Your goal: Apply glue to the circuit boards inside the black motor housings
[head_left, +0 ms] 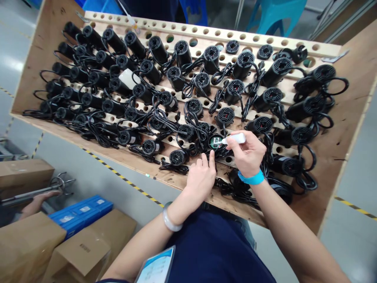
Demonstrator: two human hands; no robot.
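My right hand [249,153], a blue band at its wrist, is closed around a small white squeeze bottle [237,138]. The bottle's narrow nozzle points left, into a black cylindrical housing [209,144] whose top is off. Inside that housing a round green circuit board [217,142] shows, with the nozzle tip over it. My left hand [202,173] lies just below, fingers stretched out and holding nothing, the index fingertip beside the housing's lower edge; whether it touches cannot be made out. Black cables [203,135] lie bundled around the housing.
A wooden crate [350,102] with rows of drilled wooden strips holds several black cylinders [212,59] with vented caps and coiled cables. A white bottle [129,78] lies among them. Cardboard boxes [82,251] and a blue box [82,214] stand on the floor at left.
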